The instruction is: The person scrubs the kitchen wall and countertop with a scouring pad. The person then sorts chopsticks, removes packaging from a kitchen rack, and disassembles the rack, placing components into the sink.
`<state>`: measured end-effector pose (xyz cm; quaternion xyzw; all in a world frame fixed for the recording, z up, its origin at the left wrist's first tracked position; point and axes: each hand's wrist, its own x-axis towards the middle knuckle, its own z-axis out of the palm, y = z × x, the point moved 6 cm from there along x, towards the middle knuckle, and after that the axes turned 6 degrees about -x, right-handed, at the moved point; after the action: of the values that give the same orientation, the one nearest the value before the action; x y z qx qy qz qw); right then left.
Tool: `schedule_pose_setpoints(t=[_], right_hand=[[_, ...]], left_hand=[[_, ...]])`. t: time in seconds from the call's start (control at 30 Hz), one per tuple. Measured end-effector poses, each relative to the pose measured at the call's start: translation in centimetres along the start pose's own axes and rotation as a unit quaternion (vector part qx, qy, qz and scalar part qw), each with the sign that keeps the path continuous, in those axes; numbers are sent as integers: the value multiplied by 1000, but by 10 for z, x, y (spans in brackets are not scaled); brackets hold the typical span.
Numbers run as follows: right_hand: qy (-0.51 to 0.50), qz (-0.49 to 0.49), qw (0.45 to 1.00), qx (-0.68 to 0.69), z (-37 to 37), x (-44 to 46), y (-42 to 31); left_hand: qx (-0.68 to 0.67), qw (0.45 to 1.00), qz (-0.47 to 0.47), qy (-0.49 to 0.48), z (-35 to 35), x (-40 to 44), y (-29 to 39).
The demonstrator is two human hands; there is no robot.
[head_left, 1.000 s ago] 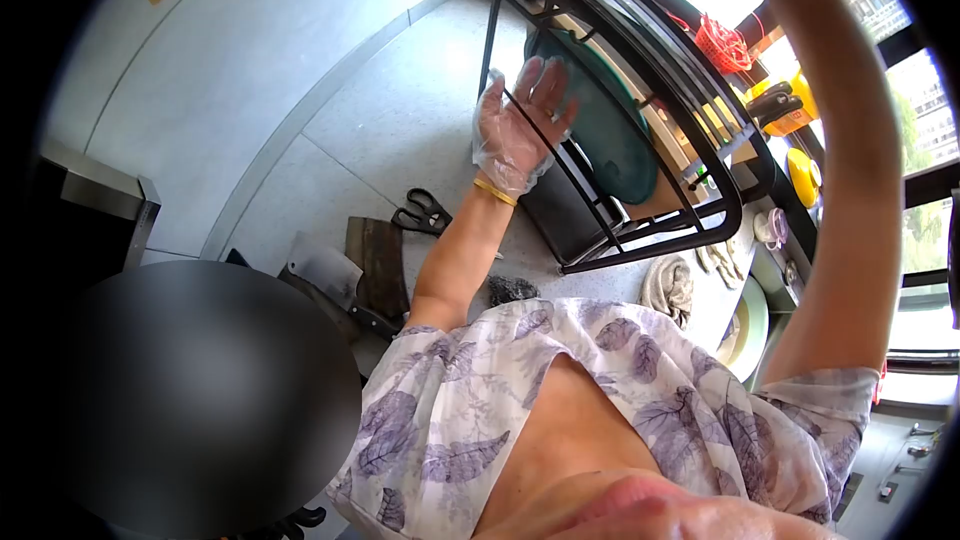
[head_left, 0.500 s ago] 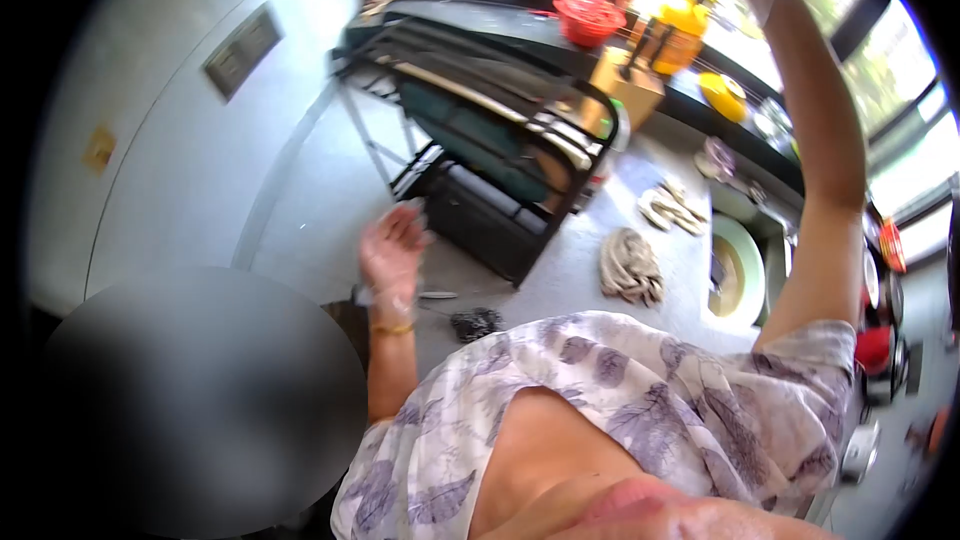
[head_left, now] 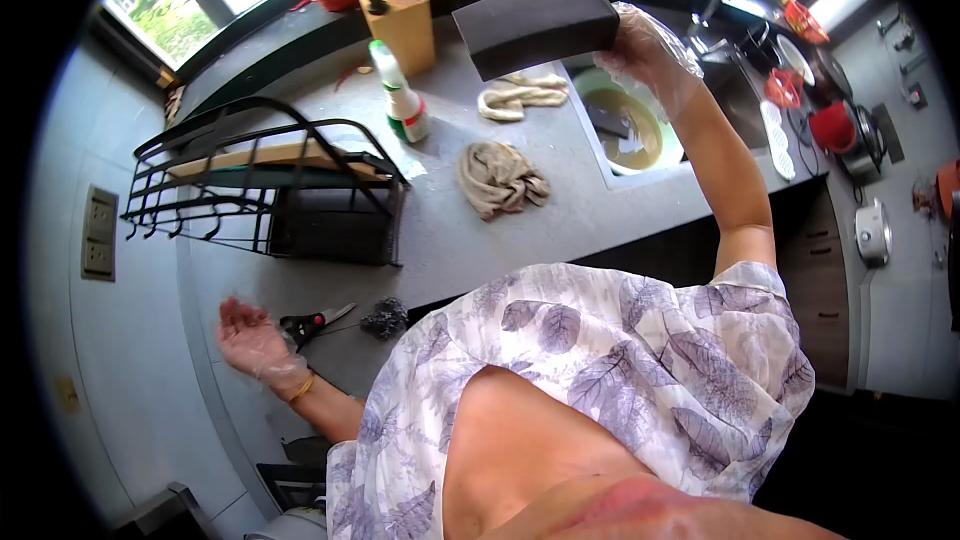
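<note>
My right hand [head_left: 645, 55], in a clear plastic glove, grips one end of a dark rectangular box [head_left: 538, 25] held up above the counter beside the sink. What is inside the box, if anything, does not show. At the left, my left hand [head_left: 255, 340], also gloved, is raised with its palm up and fingers apart, holding nothing. Scissors with black and red handles [head_left: 303, 327] and a dark scouring pad [head_left: 384, 318] lie on the counter near it. Below the box are a crumpled beige cloth [head_left: 502, 180] and a pale cloth [head_left: 522, 95].
A black wire rack [head_left: 265, 190] holding boards stands on the counter [head_left: 440, 240]. Behind it are a spray bottle [head_left: 398, 95] and a wooden knife block [head_left: 402, 30]. At right, a basin of cloudy water [head_left: 655, 145] sits in the sink, with pots [head_left: 855, 135] further along.
My view has swung toward the sink. The box has come down from the window in my right hand and now hangs over the counter. My left hand stays open.
</note>
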<state>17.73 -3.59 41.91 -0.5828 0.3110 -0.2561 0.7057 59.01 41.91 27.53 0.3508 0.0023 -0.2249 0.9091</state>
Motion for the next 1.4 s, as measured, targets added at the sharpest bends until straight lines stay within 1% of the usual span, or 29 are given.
schedule_pose_setpoints(t=[0.03,0.07,0.1,0.13,0.2,0.23,0.27,0.3,0.33,0.37,0.4,0.43,0.47,0.5,0.63,0.73,0.77,0.83,0.87,0.9,0.93,0.97,1.1,1.13,1.17,1.23,1.27,1.37,1.4], right_hand=[[20,-16,999,-25,-8,-8,7],[-11,13,997,-77,-18,-17,11],[-30,-89,922,-375,-19,-26,5],[15,-191,751,-631,-21,-37,0],[117,-180,767,-605,-37,-46,13],[222,-161,861,-428,-68,-53,41],[191,-67,617,-760,-76,-24,47],[50,-364,389,-845,-94,-26,86],[47,-142,439,-886,-84,-16,91],[133,-173,504,-836,-81,-15,103],[118,-13,520,-846,-72,-8,113],[89,39,536,-838,-44,-3,112],[94,41,550,-829,-56,-23,115],[100,51,564,-818,-57,-23,121],[90,32,566,-819,-39,-8,131],[56,-68,520,-849,-55,-1,155],[38,-98,526,-844,-52,8,164],[27,-102,536,-838,-34,16,170],[8,-124,530,-839,-27,22,180],[24,-80,520,-850,-24,24,186],[59,-100,482,-869,-77,11,150],[71,-67,470,-877,-75,7,150],[97,-150,522,-834,-61,7,145],[110,-177,539,-816,-54,6,139],[96,-163,556,-809,-50,8,144],[72,-140,579,-800,-43,16,143],[91,-175,605,-772,-38,12,141],[105,-179,633,-746,-31,7,141],[68,-63,627,-773,-16,15,137]], left_hand=[[-11,1000,15,-4,2,0,-1],[-1,999,34,21,0,2,0],[-6,998,58,5,0,5,5],[-2,996,84,-6,-2,6,10],[6,990,138,-14,3,7,18],[-2,989,146,-7,8,8,21],[10,984,178,12,16,3,19],[14,983,181,13,9,11,18],[0,984,175,10,1,19,15],[-17,989,148,5,9,24,11],[-18,990,136,-17,13,30,6],[-28,994,107,-19,9,40,4],[-8,993,112,39,14,2,-6],[9,993,106,48,20,-5,-10],[29,992,71,97,10,-14,1],[39,981,72,176,-19,-34,-2],[49,971,84,218,-41,-37,12],[59,971,103,209,-70,-39,33],[64,960,120,245,-84,-41,50],[63,951,134,273,-94,-44,62],[18,955,144,260,-70,-55,18],[16,945,168,282,-67,-56,19],[132,941,157,269,-96,-32,22],[189,943,124,244,-102,-16,16],[253,938,96,219,-107,-5,17],[432,872,113,199,-104,14,7],[517,834,120,150,-104,30,-2],[717,674,175,13,-102,66,-32],[774,619,132,25,-89,80,-37]])
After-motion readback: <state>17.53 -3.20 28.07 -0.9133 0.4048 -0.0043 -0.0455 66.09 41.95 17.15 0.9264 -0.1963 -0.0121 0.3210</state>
